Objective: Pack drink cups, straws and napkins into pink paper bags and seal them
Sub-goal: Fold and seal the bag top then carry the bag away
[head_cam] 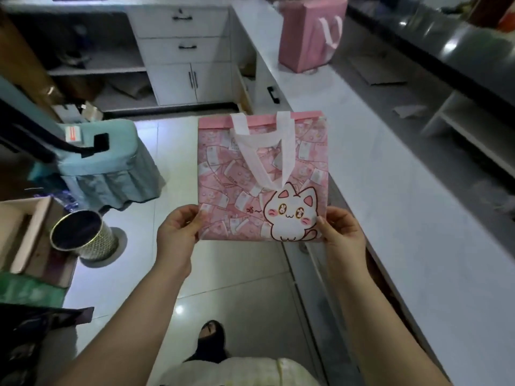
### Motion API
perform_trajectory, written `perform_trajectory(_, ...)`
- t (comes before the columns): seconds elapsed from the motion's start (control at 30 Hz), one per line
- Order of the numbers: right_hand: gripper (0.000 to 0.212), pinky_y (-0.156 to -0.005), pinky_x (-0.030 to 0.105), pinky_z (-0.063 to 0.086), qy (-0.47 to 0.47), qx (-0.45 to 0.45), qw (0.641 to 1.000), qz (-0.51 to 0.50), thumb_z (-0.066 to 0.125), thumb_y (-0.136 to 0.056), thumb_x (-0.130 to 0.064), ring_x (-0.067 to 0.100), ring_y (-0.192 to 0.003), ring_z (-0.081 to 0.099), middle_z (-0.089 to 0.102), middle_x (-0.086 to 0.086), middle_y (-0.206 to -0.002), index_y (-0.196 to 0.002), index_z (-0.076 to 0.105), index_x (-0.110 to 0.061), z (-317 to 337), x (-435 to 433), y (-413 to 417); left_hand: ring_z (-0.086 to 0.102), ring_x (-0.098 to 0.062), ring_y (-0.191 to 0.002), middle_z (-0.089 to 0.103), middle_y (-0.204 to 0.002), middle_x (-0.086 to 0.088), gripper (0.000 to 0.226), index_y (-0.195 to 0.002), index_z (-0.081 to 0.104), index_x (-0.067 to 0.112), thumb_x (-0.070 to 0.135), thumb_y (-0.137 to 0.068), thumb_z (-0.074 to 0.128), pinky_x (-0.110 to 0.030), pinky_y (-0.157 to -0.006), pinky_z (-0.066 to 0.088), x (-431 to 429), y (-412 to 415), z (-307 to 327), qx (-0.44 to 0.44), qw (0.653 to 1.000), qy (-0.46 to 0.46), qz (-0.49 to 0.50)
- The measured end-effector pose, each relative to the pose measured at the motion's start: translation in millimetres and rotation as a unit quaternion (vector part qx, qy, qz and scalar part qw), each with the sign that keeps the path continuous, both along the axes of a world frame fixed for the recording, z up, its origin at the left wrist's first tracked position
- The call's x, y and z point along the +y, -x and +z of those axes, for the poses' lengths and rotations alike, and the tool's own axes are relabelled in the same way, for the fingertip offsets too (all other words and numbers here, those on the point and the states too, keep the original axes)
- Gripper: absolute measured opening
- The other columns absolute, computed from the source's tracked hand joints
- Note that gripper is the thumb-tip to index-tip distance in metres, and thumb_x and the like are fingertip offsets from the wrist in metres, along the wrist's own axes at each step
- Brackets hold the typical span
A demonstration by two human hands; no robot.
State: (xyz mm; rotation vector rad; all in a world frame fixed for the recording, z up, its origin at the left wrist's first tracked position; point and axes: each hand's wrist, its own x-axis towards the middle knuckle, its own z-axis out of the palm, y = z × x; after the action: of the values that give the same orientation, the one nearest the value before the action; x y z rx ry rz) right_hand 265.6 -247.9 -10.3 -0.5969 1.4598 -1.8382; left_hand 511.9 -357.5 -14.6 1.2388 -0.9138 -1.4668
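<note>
Both hands are up: left hand [178, 232] and right hand [341, 235] each pinch a bottom corner of the flat pink bag [250, 176], held in mid-air just off the counter's [390, 190] near edge. Looks light and floppy, so corners suit. Beyond, clear counter before a second pink bag [303, 37].

The near stretch of the white tabletop [390, 190] on the right lies bare. Farther along it a pink bag [306, 37] stands upright, blocking the far end. Left of the tabletop, open floor [237, 274] runs forward, hemmed on the left by a metal bin [83, 235] and a teal covered stool [111, 162].
</note>
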Motion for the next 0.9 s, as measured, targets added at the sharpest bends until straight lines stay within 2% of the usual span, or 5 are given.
perform_trajectory(0.13,0.017,-0.080,0.046,0.056,-0.008,-0.017,1.000,0.024,0.069,-0.083,-0.004,0.038,-0.093,0.066,0.070,0.019,-0.102,-0.100,0.065,-0.002,6,-103,-37,0.061,-0.023,-0.087,0.068,-0.093,-0.007,0.009,-0.091,0.069,0.018,0.012,-0.086,0.072,-0.040,-0.084,0.049,-92,-44,6,-0.002,1.000,0.017,0.021)
perform_trajectory(0.23,0.013,-0.072,0.036,0.057,-0.004,-0.017,0.999,0.030,0.067,-0.085,0.000,0.031,-0.087,0.066,0.071,0.012,-0.094,-0.096,0.066,-0.006,12,-174,-59,0.062,-0.020,-0.083,0.070,-0.087,-0.002,0.008,-0.089,0.070,0.020,0.015,-0.085,0.075,-0.034,-0.078,0.052,-157,-68,10,-0.007,0.999,0.029,0.045)
perform_trajectory(0.67,0.026,-0.065,0.031,0.050,0.019,0.009,0.999,0.047,0.064,-0.086,0.005,0.016,-0.076,0.064,0.072,-0.001,-0.082,-0.083,0.069,-0.020,42,-415,-59,0.056,-0.006,-0.062,0.066,-0.070,0.010,0.015,-0.083,0.067,0.023,0.010,-0.087,0.072,-0.014,-0.054,0.045,-387,-66,23,0.014,0.996,0.045,0.072)
perform_trajectory(0.8,0.021,-0.062,0.026,0.053,0.036,0.018,0.997,0.060,0.062,-0.087,0.007,0.013,-0.072,0.065,0.072,-0.002,-0.079,-0.088,0.065,-0.014,55,-505,-32,0.061,-0.018,-0.075,0.068,-0.080,0.001,0.016,-0.082,0.068,0.021,0.006,-0.086,0.072,-0.030,-0.073,0.053,-472,-42,41,0.015,0.995,0.074,0.065)
perform_trajectory(0.9,0.018,-0.062,0.029,0.053,0.063,0.020,0.995,0.077,0.061,-0.087,0.007,0.017,-0.073,0.064,0.069,0.005,-0.083,-0.090,0.063,-0.010,80,-586,-5,0.066,-0.015,-0.074,0.070,-0.081,0.001,0.015,-0.084,0.068,0.019,0.004,-0.086,0.071,-0.026,-0.070,0.057,-550,-17,68,0.013,0.991,0.111,0.071)
